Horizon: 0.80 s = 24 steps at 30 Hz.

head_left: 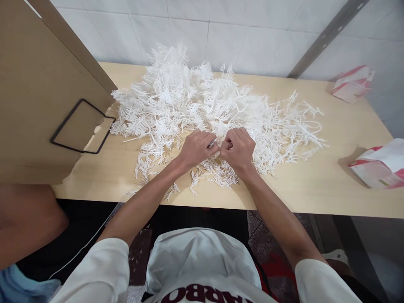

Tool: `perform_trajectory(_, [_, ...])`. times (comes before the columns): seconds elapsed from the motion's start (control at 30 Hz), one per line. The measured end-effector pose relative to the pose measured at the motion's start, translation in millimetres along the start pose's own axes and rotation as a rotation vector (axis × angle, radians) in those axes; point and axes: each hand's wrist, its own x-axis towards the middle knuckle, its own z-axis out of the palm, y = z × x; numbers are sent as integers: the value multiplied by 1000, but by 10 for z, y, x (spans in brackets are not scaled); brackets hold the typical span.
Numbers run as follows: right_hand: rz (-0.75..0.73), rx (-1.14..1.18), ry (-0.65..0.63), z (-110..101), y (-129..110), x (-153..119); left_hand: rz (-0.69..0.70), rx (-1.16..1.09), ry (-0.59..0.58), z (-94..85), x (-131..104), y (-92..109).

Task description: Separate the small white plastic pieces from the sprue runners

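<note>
White branching plastic pieces point(189, 97) lie in a large tangled heap on the light wooden table. At the heap's front edge, my left hand point(199, 147) is closed, with a bit of something white showing between thumb and fingers. Close beside it on the right, my right hand point(239, 147) has its fingers curled in; what it pinches is hidden. The thumbs of both hands nearly meet over the loose pieces. A few small sprigs point(195, 182) are scattered on the table just in front of the hands.
A cardboard panel point(38, 92) with a black wire frame point(82, 150) stands at the left. Red and white paper packets point(353, 84) sit at the right. A tiled wall point(189, 33) rises behind the table point(315, 185). Another person's bare limb point(28, 223) shows at lower left.
</note>
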Motion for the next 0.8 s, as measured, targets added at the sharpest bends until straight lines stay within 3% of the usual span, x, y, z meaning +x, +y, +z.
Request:
perform_trajectory(0.13, [139,154,18,-36,59,41,-117,-55,71,-51,23,-45])
perform_trajectory(0.27, [230,269,-10,-27,77,59,-192,-120,27,-70,42,-76])
perform_trajectory(0.57, [151,483,-141,25,87,63,-128,-255,-129,-58,44,-132])
perform_trajectory(0.8, [14,475,-94,67,130,60,-51,-30,-205,-36,-1,-155])
